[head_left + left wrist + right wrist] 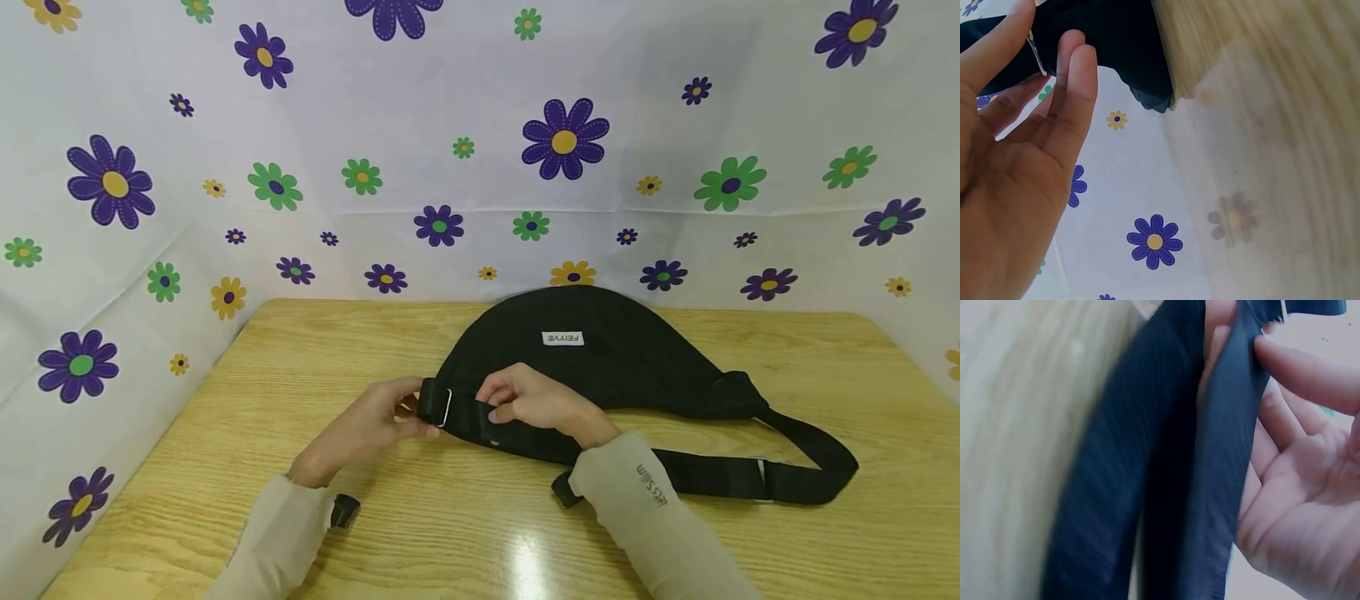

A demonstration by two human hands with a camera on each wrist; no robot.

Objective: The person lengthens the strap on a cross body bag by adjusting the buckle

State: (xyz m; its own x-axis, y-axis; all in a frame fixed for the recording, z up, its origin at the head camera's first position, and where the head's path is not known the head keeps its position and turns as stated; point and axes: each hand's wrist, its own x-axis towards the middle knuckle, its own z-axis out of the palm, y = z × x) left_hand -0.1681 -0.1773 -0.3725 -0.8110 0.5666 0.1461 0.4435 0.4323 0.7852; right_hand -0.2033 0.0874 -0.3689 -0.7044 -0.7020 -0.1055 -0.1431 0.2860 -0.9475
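Observation:
A black waist bag (622, 358) with a small white label (562, 338) lies on the table. Near its left end, a black strap (468, 417) runs through a silver metal slider (447, 408). My left hand (367, 429) holds the strap loop just left of this slider, its thumb and fingers on either side. To the right of the slider, my right hand (536, 402) pinches the strap between thumb and fingers. In the right wrist view, lengths of black webbing (1222, 456) hang down from that pinch.
A black buckle piece (344, 511) shows beside the left sleeve. Another black strap end (566, 487) pokes out by the right sleeve. The rest of the strap loops right, with a second slider (762, 480). Flower-printed cloth (450, 100) hangs behind the wooden table (337, 342).

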